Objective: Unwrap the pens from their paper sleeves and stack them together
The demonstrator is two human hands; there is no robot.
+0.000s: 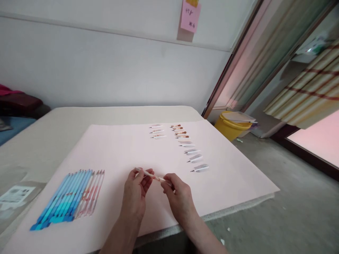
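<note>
Between my two hands is a slim pen point(156, 178), pale with pinkish-red markings, tilted down to the right. My left hand point(136, 185) pinches its upper left end between thumb and fingers. The fingers of my right hand point(177, 190) close round the lower right end, which they partly hide. To the left lies a row of blue pens point(66, 194), side by side on the pink sheet. Right against them are several clear pens with reddish patterns point(91, 192).
A pink sheet point(127, 148) covers much of the table point(106, 114). Short pen parts with dark tips point(196, 158) lie beyond my right hand, with more small parts point(157, 131) further back. A yellow bucket point(229, 127) stands on the floor at right. A wall point(113, 70) rises behind.
</note>
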